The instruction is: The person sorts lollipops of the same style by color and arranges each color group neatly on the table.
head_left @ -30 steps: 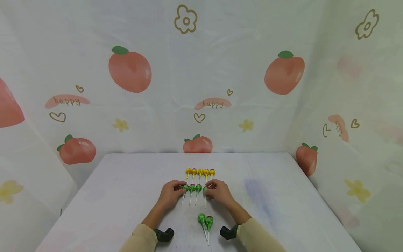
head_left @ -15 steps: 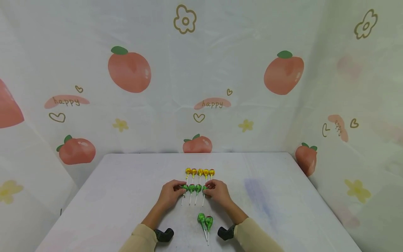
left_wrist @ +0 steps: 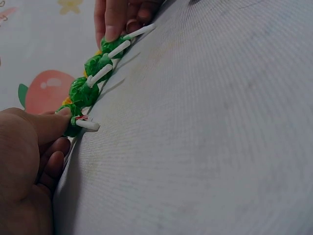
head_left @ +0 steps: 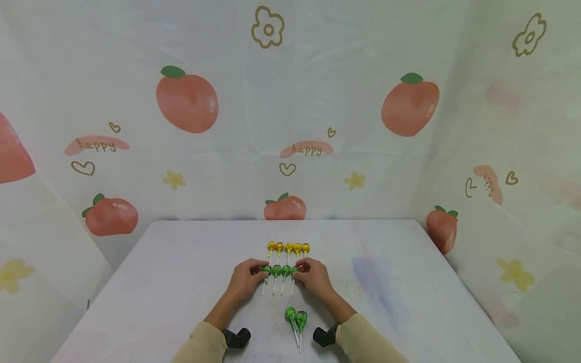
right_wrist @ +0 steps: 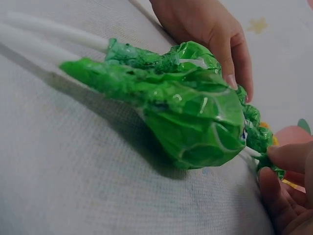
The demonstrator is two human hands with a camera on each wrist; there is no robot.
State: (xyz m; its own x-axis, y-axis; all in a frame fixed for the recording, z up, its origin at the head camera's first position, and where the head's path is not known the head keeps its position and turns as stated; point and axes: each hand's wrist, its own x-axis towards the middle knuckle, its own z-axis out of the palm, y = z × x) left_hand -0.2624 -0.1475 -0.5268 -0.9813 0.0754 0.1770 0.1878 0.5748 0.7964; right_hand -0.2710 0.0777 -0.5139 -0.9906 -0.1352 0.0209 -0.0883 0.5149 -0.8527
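Several green-wrapped lollipops lie side by side in a row in the head view, white sticks toward the person. My left hand (head_left: 246, 278) pinches the head of the leftmost green lollipop (left_wrist: 74, 126) between thumb and fingers. At the row's other end, my right hand (head_left: 316, 277) pinches the rightmost green lollipop (head_left: 293, 283). Between the hands sit two more green lollipops (head_left: 277, 271), untouched. Nearer the person, two loose green lollipops (head_left: 290, 313) lie together, their sticks close; they loom large in the right wrist view, where one green wrapper (right_wrist: 195, 122) partly covers the other.
Just beyond the green row, several yellow lollipops (head_left: 289, 247) form another row, some sticks partly hidden. All lie on a white-covered table (head_left: 181, 282). A printed curtain (head_left: 290, 101) hangs behind its far edge. Black wrist devices (head_left: 237, 338) sit at both sleeves.
My right hand has slid the rightmost green lollipop left and slightly away from the person, closing the gap in the row. The left hand has stayed in place.
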